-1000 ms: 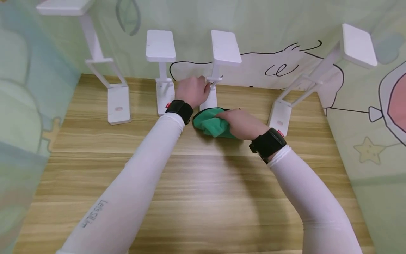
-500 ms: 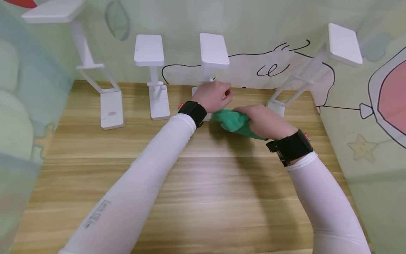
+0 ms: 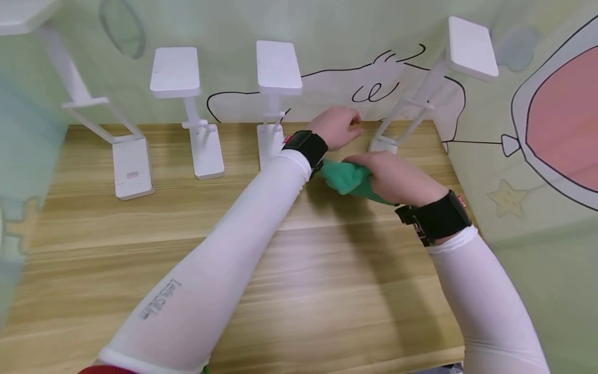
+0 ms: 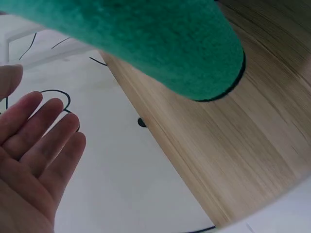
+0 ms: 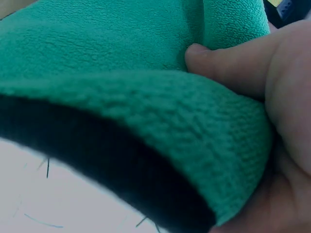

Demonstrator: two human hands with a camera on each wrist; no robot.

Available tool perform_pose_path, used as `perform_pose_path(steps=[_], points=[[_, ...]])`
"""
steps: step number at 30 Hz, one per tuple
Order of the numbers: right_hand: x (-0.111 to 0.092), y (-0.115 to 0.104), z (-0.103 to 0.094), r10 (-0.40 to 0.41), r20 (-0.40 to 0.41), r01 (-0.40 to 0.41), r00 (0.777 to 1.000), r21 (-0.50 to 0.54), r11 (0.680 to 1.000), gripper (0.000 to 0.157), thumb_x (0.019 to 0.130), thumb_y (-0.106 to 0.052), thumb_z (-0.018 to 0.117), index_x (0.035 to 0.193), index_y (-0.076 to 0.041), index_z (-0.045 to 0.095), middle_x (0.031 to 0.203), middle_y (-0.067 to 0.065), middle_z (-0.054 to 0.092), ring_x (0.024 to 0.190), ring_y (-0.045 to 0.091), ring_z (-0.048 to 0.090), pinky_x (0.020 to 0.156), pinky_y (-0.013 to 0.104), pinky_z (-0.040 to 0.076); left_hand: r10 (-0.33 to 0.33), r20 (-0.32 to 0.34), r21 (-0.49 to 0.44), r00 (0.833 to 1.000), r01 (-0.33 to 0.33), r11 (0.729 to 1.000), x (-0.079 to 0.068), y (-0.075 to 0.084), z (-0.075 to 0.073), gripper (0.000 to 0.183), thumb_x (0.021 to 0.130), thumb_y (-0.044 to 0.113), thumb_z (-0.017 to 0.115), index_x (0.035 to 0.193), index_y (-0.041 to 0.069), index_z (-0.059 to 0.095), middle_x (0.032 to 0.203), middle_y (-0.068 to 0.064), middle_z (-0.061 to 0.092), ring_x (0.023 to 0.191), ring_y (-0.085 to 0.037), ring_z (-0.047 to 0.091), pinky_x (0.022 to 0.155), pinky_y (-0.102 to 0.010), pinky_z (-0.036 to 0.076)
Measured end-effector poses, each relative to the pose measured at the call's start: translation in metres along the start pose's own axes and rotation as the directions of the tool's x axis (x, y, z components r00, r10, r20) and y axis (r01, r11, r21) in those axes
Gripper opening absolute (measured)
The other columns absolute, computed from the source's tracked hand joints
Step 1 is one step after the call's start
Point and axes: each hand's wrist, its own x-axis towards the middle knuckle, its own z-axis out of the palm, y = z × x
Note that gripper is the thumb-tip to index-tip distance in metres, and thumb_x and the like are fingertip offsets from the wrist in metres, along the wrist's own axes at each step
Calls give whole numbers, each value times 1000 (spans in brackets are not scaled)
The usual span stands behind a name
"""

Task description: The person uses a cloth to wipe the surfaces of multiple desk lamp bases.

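A green cloth [image 3: 345,176] with a dark trim hangs bunched just above the wooden table in the head view. My right hand [image 3: 397,176] grips it, with the thumb [image 5: 218,60] pressing into the folds in the right wrist view. My left hand [image 3: 335,127] hovers behind the cloth near the back wall. In the left wrist view that hand [image 4: 39,155] holds nothing, its fingers loosely extended and apart from the green cloth [image 4: 160,43]. The nearest white folding desk lamps are one [image 3: 279,65] to the left and one [image 3: 472,47] to the right.
Two more white desk lamps stand farther left, one at mid-left [image 3: 175,70] and one taller [image 3: 131,166] near the left wall. The wooden table [image 3: 303,291] meets a printed wall cloth [image 3: 327,93] at the back and sides.
My left hand has moved right, from beside the mid-right lamp to the table beyond it. My right hand has shifted right with the cloth, now bunched tighter. The head view has turned right.
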Motion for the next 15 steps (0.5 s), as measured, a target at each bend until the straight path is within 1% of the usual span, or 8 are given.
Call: perform_pose_path(steps=[4, 6, 7, 10, 12, 13, 15], points=[[-10, 7, -4, 35, 5, -35, 999, 4, 999, 54, 85, 14, 46, 129, -15, 62, 111, 4, 64, 93, 21, 57, 90, 42, 49, -3, -2, 8, 1000, 3, 1000, 12, 10, 3, 42, 104, 38, 50, 138, 15, 55, 137, 1, 57, 124, -10, 48, 104, -23, 38], [-14, 7, -3, 51, 11, -51, 999, 2, 999, 52, 86, 12, 48, 127, -16, 63, 110, 3, 64, 92, 21, 57, 89, 42, 49, 2, -11, -4, 1000, -2, 1000, 16, 17, 4, 43, 104, 38, 50, 140, 16, 53, 139, 2, 55, 126, -9, 46, 105, -22, 36], [-16, 7, -2, 52, 13, -52, 999, 8, 999, 48, 88, 10, 50, 126, -17, 64, 108, 2, 64, 91, 21, 57, 88, 42, 49, 7, -19, -16, 1000, -7, 1000, 18, 21, 6, 43, 104, 37, 51, 141, 16, 51, 141, 2, 54, 127, -8, 45, 105, -21, 35], [-20, 7, 3, 46, 22, -47, 999, 30, 998, 35, 93, 0, 59, 122, -20, 65, 103, 0, 64, 88, 20, 58, 88, 41, 49, 13, -21, -66, 1000, -14, 998, 24, 34, 12, 48, 104, 37, 50, 147, 16, 44, 146, 2, 49, 130, -6, 40, 107, -19, 32], [-22, 6, 6, 32, 21, -32, 999, 44, 998, 31, 94, -4, 61, 121, -21, 66, 101, -1, 64, 87, 19, 58, 88, 41, 49, 19, -25, -81, 1000, -21, 996, 27, 41, 16, 52, 104, 36, 49, 150, 16, 39, 149, 2, 45, 132, -5, 37, 108, -18, 30], [-23, 5, 8, 20, 18, -21, 1000, 51, 998, 30, 95, -5, 62, 120, -20, 67, 101, -1, 65, 88, 19, 58, 88, 41, 49, 22, -25, -84, 999, -24, 996, 28, 44, 18, 54, 104, 36, 49, 152, 15, 36, 151, 2, 43, 132, -5, 36, 109, -17, 29], [-25, 4, 10, 8, 10, -8, 1000, 48, 999, 34, 94, 1, 59, 120, -20, 67, 101, -1, 64, 87, 19, 57, 88, 41, 49, 23, -29, -91, 999, -26, 996, 30, 47, 21, 59, 104, 35, 50, 155, 13, 30, 153, 0, 40, 133, -5, 34, 109, -17, 27]])
